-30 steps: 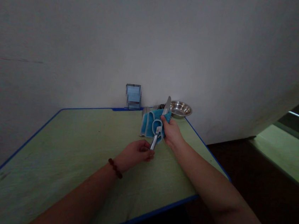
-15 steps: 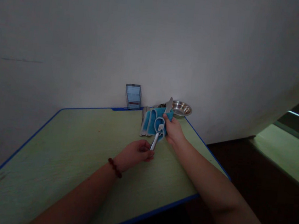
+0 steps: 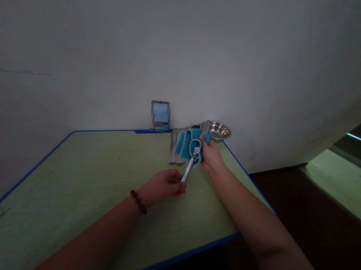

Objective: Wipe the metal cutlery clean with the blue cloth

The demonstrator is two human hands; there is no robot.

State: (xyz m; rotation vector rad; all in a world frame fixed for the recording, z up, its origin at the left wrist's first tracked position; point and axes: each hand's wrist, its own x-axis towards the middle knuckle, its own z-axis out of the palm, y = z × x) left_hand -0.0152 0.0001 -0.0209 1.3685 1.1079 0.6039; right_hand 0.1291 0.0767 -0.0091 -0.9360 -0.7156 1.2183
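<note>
My left hand (image 3: pixel 166 183) pinches the handle end of a metal table knife (image 3: pixel 188 170), which slants up and away from me. Around the knife's far part lies a blue cloth (image 3: pixel 187 143) with a pale edge and a small white tag. My right hand (image 3: pixel 212 154) is closed on the cloth, with the thumb pressing it against the blade; the blade's tip sticks out beyond the cloth. Just left of the cloth, several pieces of metal cutlery (image 3: pixel 173 145) lie side by side on the table, partly covered from view.
A shiny metal bowl (image 3: pixel 220 132) stands at the table's back right corner. A blurred-out phone-like device (image 3: pixel 160 116) leans on the wall (image 3: pixel 190 46) at the back. The pale green table (image 3: pixel 92 177) has a blue edge.
My right hand and the cloth have shifted slightly right along the knife, so less of the blade tip shows. The left hand keeps its hold on the handle.
</note>
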